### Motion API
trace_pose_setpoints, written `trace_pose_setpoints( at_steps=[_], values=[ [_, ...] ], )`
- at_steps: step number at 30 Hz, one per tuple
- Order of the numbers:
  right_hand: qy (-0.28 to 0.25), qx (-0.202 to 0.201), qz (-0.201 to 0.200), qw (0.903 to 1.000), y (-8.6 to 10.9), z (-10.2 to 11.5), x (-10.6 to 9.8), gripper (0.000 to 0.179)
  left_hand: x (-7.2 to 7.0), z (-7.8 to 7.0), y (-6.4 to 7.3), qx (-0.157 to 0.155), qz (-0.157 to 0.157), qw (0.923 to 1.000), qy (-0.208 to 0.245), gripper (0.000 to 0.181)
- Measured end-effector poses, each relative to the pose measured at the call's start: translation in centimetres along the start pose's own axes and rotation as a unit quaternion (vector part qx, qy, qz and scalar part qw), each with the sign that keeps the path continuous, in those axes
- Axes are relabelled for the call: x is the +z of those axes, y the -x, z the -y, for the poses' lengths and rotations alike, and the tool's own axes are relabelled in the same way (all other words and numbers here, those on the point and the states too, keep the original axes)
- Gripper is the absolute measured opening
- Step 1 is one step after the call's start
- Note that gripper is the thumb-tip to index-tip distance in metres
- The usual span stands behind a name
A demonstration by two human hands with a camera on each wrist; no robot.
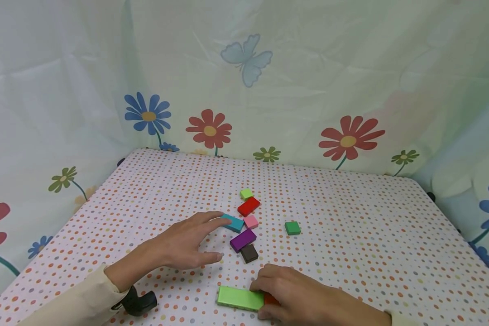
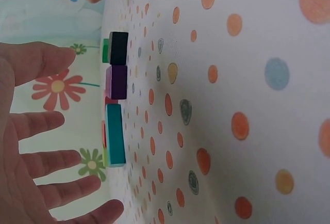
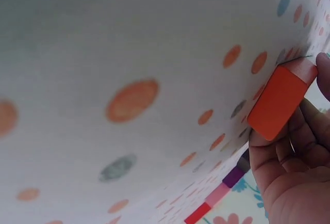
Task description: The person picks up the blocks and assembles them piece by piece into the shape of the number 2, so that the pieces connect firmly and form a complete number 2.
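Note:
My right hand [image 1: 295, 292] pinches an orange block [image 3: 281, 100] between thumb and fingers, down at the tabletop. In the head view that block meets the right end of a long lime green block [image 1: 239, 298], and the hand covers most of it. My left hand [image 1: 183, 242] is held above the table with fingers spread and nothing in its grasp. Its fingertips overlap a teal block [image 1: 235, 224] in the head view, while the left wrist view shows the teal block [image 2: 115, 135] apart from them. Beside the teal one lie a purple block [image 1: 243, 240] and a dark brown block [image 1: 249, 253].
Beyond these, a pink block [image 1: 251, 222], a red block [image 1: 248, 206] and a small lime block [image 1: 246, 194] continue the line. A green block [image 1: 292, 227] lies alone to the right. A flowered curtain [image 1: 293, 90] encloses the dotted tabletop [image 1: 371, 226].

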State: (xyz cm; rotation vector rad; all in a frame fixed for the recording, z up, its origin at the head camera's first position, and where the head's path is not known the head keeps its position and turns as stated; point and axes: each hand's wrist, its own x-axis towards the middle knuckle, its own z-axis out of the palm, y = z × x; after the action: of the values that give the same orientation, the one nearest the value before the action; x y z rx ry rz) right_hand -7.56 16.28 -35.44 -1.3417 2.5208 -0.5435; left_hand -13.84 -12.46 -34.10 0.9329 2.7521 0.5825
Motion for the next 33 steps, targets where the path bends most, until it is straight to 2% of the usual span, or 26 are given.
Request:
trace_pose_setpoints(
  at_steps=[7,26,33],
  values=[
    [0.008,-0.002,0.013,0.9999,-0.02,-0.02,-0.14,0.025,0.06,0.01,-0.01,0.002,-0.002,1.0,0.003,0.07],
    [0.028,-0.004,0.008,0.9996,-0.16,0.27,-0.32,0.025,-0.04,-0.11,0.08,0.01,-0.003,0.9999,0.0,0.068],
    [0.033,0.01,0.011,0.9993,-0.13,0.46,-0.36,0.023,-0.32,-0.2,0.08,0.011,-0.004,0.9999,-0.002,0.069]
  ],
)
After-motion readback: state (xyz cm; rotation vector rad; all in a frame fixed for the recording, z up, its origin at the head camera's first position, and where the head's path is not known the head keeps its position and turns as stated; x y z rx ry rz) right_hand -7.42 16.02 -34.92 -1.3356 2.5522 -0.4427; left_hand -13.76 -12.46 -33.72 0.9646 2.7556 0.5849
